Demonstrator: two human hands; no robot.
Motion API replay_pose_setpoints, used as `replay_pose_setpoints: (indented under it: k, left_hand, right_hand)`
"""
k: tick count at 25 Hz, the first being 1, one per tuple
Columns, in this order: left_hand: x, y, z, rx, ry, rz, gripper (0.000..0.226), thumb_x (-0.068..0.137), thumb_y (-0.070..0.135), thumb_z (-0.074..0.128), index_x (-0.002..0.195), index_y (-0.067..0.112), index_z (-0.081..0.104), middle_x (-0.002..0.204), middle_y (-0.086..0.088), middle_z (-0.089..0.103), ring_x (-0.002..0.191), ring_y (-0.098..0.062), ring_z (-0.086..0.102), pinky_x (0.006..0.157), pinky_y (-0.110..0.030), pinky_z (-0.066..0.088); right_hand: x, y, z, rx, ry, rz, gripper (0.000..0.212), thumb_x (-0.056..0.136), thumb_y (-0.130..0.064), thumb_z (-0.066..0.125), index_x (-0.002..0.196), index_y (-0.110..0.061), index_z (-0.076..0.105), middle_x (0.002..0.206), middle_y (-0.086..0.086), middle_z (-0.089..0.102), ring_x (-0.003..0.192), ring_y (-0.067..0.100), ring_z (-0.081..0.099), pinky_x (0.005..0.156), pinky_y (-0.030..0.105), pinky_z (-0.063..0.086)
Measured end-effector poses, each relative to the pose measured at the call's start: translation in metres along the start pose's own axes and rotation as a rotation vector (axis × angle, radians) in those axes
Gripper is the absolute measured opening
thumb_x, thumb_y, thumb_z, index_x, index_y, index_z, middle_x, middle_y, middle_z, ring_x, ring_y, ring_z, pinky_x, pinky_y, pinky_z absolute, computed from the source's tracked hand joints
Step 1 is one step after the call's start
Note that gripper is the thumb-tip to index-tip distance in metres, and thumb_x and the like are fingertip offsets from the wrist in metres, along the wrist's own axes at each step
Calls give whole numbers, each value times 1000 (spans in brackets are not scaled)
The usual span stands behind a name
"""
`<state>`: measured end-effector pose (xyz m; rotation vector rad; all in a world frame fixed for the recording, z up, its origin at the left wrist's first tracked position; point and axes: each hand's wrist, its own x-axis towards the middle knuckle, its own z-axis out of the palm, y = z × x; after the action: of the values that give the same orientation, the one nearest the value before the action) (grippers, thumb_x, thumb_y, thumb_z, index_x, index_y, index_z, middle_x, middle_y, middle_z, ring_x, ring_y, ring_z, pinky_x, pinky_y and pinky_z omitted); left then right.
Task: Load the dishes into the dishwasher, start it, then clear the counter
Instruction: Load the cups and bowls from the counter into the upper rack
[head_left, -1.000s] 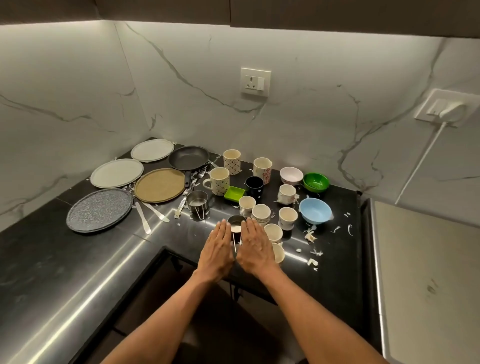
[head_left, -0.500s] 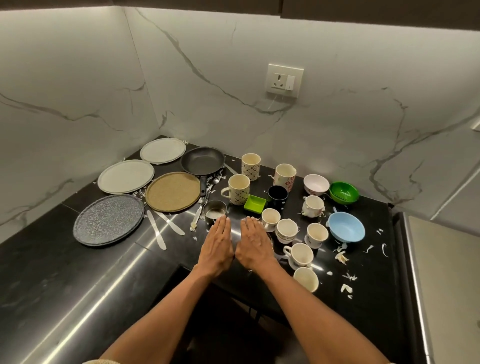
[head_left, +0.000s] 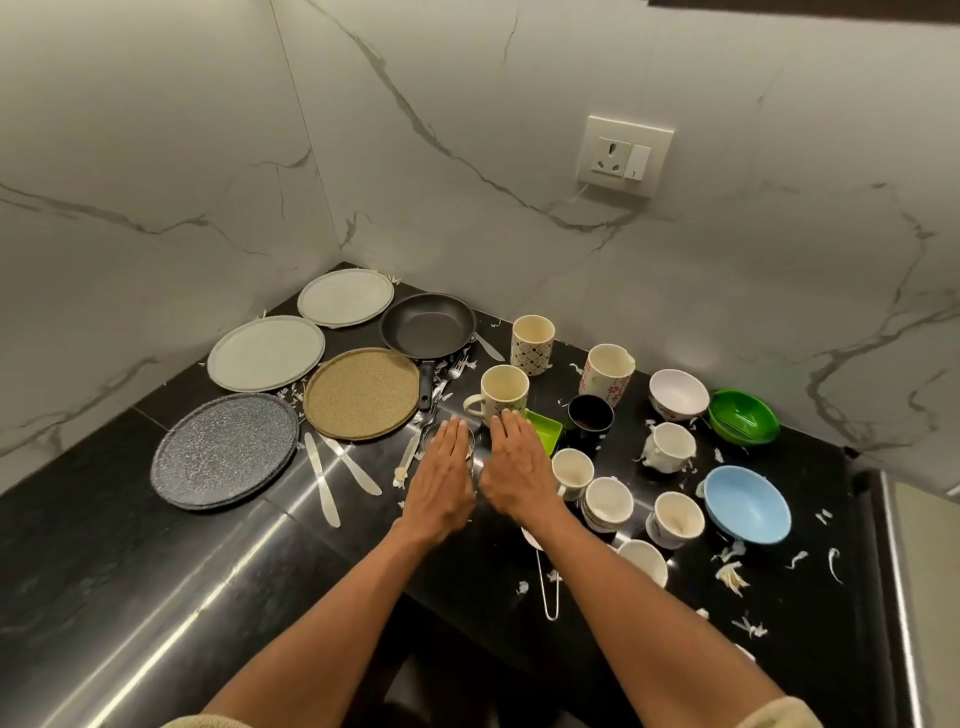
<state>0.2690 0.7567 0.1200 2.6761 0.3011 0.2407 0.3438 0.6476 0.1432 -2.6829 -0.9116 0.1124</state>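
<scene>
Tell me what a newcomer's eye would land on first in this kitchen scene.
Two flat hands, left hand and right hand, hover side by side over the middle of the black counter. Four round plates and a black frying pan fill the corner to their left. Cups and bowls crowd the right, the blue bowl and green bowl brightest, with white scraps strewn around.

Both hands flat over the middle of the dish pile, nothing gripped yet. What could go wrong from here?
1. The right hand hovers close to the handled mug and green square dish; a careless reach may tip the mug.
2. The small cups stand tightly packed; lifting one might knock its neighbours.
3. White scraps litter the counter and could end up in the dishwasher on the dishes.
</scene>
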Motion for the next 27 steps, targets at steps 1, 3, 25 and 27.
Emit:
replay_pose_setpoints:
  k: [1,3,25,27]
  left_hand:
    - [10,-1,0,-8,3,-7,62,102,10,36,157,2,6,166,-14,4,154,-21,0,123,-26,-4]
    - [30,-2,-1,-35,-1,-40,63,103,12,35,158,4,5,166,-11,1,154,-19,-3,123,-26,-4]
    - [83,6,-15,-319,17,-190,62,87,-7,44,147,8,43,142,-12,53,131,-24,50,111,-40,41]
    - [79,10,-22,-352,35,-172,67,89,-6,48,153,9,33,150,-11,45,138,-20,43,115,-39,38]
  right_hand:
    - [11,3,-2,-3,42,4,74,85,-26,61,150,-2,34,156,19,35,147,31,29,124,39,21]
    - [32,9,-7,4,91,9,71,81,-22,64,145,-1,39,152,21,39,145,33,32,123,40,23]
    - [110,51,-20,152,176,31,83,64,-34,82,137,-9,49,121,11,50,110,26,49,85,32,48]
    - [98,51,-29,294,254,112,81,65,-39,82,136,-12,52,119,10,51,109,24,48,83,31,45]
